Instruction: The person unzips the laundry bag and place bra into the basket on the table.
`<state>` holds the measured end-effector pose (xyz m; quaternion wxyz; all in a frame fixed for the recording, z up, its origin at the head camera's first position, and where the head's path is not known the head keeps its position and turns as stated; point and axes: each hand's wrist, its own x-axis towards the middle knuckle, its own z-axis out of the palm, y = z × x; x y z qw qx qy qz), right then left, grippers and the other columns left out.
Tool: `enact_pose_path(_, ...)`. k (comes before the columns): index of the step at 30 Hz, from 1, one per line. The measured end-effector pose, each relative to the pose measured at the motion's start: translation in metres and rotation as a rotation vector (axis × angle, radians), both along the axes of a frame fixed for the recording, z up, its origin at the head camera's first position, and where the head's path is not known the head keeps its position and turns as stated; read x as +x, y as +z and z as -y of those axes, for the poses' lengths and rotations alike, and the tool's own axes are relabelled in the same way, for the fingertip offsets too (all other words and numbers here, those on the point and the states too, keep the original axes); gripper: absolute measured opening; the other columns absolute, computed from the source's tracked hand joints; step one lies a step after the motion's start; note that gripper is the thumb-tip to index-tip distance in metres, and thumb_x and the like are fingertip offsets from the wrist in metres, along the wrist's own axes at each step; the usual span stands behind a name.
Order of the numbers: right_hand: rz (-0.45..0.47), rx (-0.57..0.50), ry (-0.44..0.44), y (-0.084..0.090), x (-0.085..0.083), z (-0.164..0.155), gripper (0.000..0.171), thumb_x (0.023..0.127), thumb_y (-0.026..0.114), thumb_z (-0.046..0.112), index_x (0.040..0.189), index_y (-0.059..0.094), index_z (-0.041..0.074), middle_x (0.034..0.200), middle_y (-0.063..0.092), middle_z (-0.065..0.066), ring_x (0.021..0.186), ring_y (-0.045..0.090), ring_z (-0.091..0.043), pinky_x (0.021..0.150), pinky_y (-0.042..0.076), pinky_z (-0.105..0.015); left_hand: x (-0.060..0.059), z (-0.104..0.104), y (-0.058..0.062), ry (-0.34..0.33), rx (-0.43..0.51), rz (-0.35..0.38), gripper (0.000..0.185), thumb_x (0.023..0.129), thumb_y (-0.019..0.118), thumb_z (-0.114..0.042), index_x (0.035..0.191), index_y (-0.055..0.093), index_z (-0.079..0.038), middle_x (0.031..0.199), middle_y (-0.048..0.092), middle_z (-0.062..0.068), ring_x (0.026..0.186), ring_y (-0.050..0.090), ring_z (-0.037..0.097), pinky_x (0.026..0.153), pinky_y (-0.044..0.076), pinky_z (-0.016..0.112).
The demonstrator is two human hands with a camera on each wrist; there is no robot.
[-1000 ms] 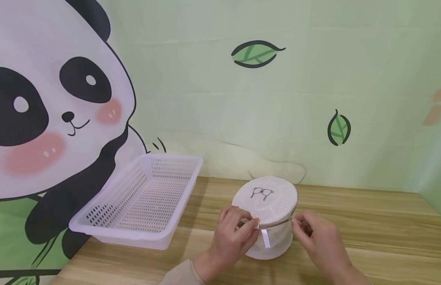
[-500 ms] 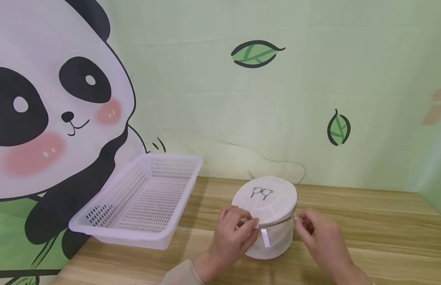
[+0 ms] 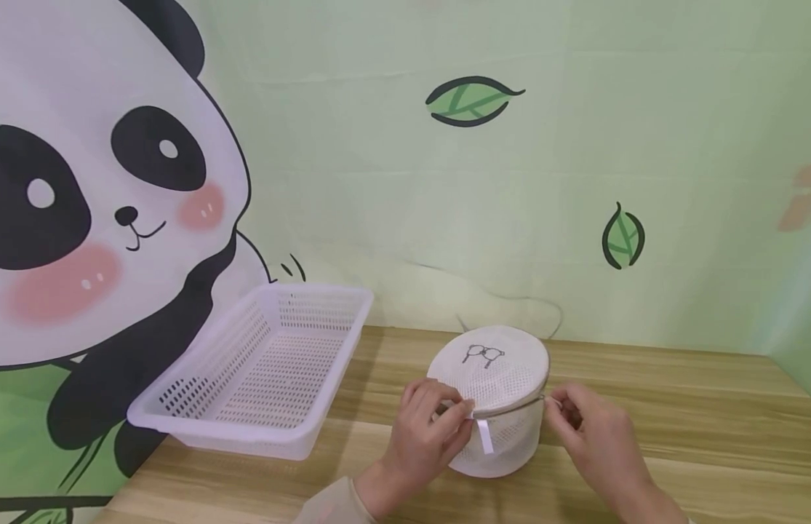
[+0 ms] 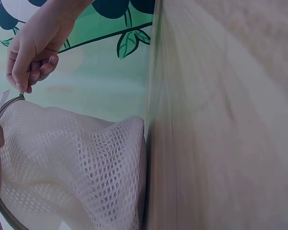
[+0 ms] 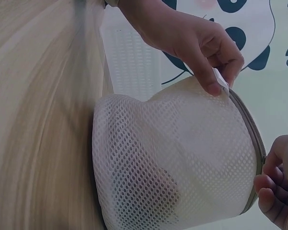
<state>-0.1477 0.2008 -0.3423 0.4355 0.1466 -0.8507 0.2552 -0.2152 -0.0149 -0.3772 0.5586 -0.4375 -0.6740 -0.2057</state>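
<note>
Bag [image 3: 506,440] looked light, v. soft; stiffer rim [image 5: 250,120] seemed best hold. L hand [image 3: 421,433] pinched it, R hand [image 3: 595,433] zip pull [image 4: 22,96].

A white slotted plastic basket [image 3: 274,378] stands along the left edge of the wood-grain table [image 3: 693,429], covering its back left corner. Beyond the back edge rises a pale green backdrop [image 3: 353,182] printed with leaves [image 3: 470,102]; a large cartoon panda [image 3: 117,255] fills the left.
</note>
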Motion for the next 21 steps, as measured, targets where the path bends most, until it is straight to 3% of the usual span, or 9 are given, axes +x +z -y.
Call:
enact_pose_path(4,-0.012,0.004,0.010,0.000,0.000,0.000,0.021,0.071,0.069,-0.005,0.072,0.058,0.012,0.060,0.052,0.012,0.057,0.041,0.009,0.049,0.037,-0.007,-0.002,0.002,0.000,0.007,0.001,0.003,0.007,0.080,0.067,-0.013,0.087,0.068,-0.012,0.089,0.060,0.001,0.083,0.059,0.015,0.080,0.049,0.030)
enact_pose_path(14,0.008,0.015,0.000,-0.001,0.002,0.003,0.022,0.071,0.070,-0.005,0.071,0.058,0.014,0.059,0.051,0.013,0.057,0.041,0.010,0.049,0.037,-0.007,-0.008,0.006,-0.001,0.034,0.006,-0.003,0.007,0.083,0.065,-0.013,0.087,0.070,-0.011,0.090,0.062,0.002,0.083,0.060,0.016,0.078,0.051,0.029)
enact_pose_path(21,-0.002,0.018,0.033,-0.002,0.004,0.008,0.026,0.070,0.070,-0.004,0.069,0.055,0.018,0.061,0.047,0.016,0.058,0.040,0.010,0.050,0.037,-0.007,-0.012,0.010,-0.001,0.053,0.009,0.033,0.016,0.072,0.073,-0.010,0.088,0.070,-0.011,0.092,0.063,0.003,0.083,0.060,0.016,0.076,0.051,0.029)
